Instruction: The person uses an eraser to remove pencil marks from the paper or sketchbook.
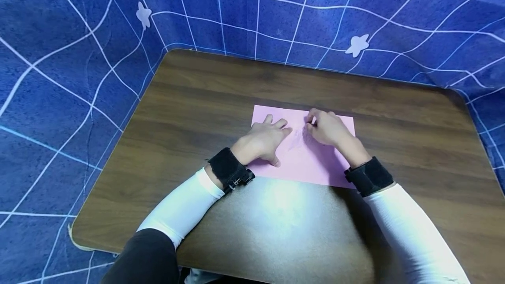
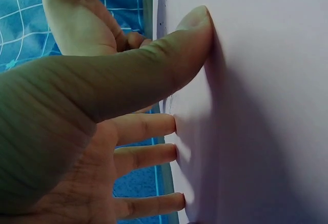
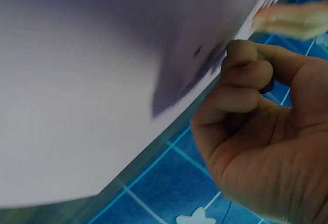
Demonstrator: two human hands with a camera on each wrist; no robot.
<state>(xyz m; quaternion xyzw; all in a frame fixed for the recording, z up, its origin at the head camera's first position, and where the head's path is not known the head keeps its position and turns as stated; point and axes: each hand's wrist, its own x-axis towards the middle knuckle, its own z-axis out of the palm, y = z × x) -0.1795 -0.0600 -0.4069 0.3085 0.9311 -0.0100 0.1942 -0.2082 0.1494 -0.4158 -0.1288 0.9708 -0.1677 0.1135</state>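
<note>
Flat on the middle of the wooden table (image 1: 189, 113) lies a sheet of pink paper (image 1: 315, 165), its long edges running left to right and its near edge just beyond a bright patch of reflected light on the wood. The left hand (image 1: 263, 141) rests palm down on the sheet's left part, fingers straight and slightly spread, with the thumb set off toward the near edge; in the left wrist view the thumb tip (image 2: 197, 21) and three fingertips (image 2: 169, 124) press against the pale paper (image 2: 266, 106). The right hand (image 1: 327, 127) sits on the sheet's far right part, just beside the left hand and apart from it, its fingers curled in with the tips drawn together by the thumb. In the right wrist view those curled fingers (image 3: 241, 80) close round something small and dark (image 3: 266, 86) right at the paper (image 3: 102, 80); what that thing is cannot be told, and the head view shows only a faint mark on the pink surface between the two hands. Both forearms wear white sleeves (image 1: 185, 207) and a black wrist strap (image 1: 230, 170) each, the other strap (image 1: 368, 176) lying at the sheet's near right corner. Around and behind the table hangs a blue cloth (image 1: 59, 78) crossed with white lines and dotted with pale star shapes.
</note>
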